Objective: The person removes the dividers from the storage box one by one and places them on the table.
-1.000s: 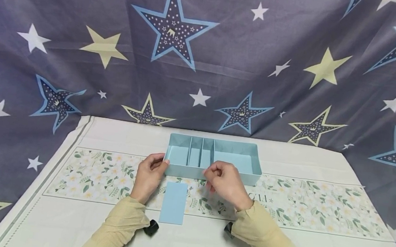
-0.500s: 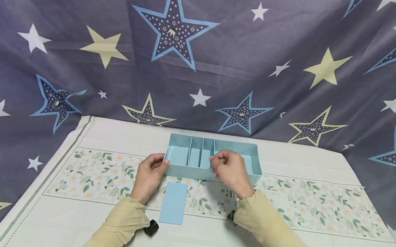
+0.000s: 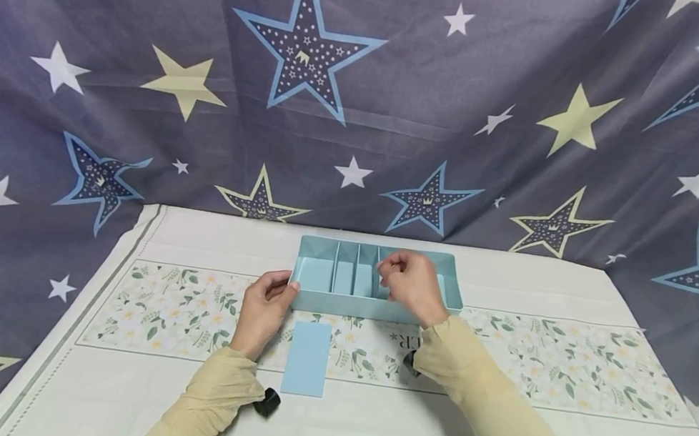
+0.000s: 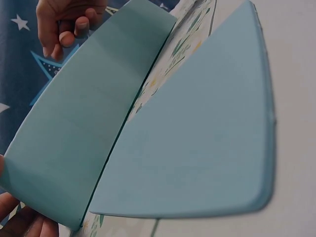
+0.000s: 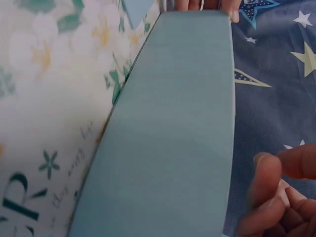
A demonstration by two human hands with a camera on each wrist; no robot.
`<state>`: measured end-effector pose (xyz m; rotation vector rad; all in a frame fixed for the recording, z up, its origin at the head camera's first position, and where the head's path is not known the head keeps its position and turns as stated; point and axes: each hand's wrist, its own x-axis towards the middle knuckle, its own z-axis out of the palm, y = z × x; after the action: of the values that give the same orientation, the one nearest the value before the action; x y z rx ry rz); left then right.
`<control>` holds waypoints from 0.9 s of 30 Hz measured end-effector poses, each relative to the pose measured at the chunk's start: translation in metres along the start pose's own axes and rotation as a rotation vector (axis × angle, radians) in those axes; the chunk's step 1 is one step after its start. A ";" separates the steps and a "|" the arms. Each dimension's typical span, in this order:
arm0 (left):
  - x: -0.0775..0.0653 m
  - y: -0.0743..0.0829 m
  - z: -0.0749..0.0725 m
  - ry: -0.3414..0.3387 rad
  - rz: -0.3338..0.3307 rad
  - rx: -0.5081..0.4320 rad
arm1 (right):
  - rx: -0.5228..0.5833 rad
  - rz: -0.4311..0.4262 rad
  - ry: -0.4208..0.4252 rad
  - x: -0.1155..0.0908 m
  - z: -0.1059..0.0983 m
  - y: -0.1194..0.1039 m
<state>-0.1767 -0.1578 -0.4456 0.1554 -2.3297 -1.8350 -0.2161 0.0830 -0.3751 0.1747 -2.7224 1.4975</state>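
A light blue box point(image 3: 339, 305) with several upright dividers point(image 3: 355, 269) inside sits on the table in the head view. My left hand point(image 3: 263, 309) grips its front left corner, thumb at the rim and fingers along the left side. My right hand point(image 3: 413, 283) hovers over the box near its rightmost divider, with loosely curled fingers. Those fingers point(image 5: 266, 180) show nothing between them in the right wrist view; in the left wrist view they hang above the rim. A flat light blue rectangular panel point(image 3: 306, 358) lies in front of the box.
A white cloth point(image 3: 363, 435) with a flowered band point(image 3: 170, 313) covers the table. Behind it hangs a dark curtain point(image 3: 397, 144) printed with stars. Black wrist straps show at both cuffs.
My right hand has moved from the box's front wall up and back, along the rightmost divider towards the rear. My left hand, the box and the panel have stayed put.
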 end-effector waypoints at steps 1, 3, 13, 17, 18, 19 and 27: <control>0.000 0.000 0.000 0.001 -0.001 0.000 | -0.005 0.005 -0.005 0.001 0.000 0.000; 0.000 0.000 0.000 0.001 -0.001 0.000 | -0.013 0.009 -0.020 0.002 -0.001 0.000; 0.000 0.000 0.001 0.000 0.000 -0.003 | -0.098 -0.013 -0.017 0.007 0.002 0.007; 0.000 -0.001 0.001 0.001 0.006 -0.006 | -0.142 -0.015 -0.002 0.009 0.004 0.009; -0.001 -0.001 0.001 0.001 0.007 -0.007 | -0.154 -0.013 0.000 0.010 0.005 0.009; -0.001 -0.001 0.001 0.001 0.008 -0.006 | -0.165 -0.010 0.001 0.010 0.005 0.010; 0.000 0.000 0.000 0.000 0.013 -0.004 | -0.249 0.005 -0.015 0.015 0.008 0.011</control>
<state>-0.1764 -0.1579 -0.4459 0.1393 -2.3206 -1.8337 -0.2323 0.0806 -0.3877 0.1726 -2.8894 1.1473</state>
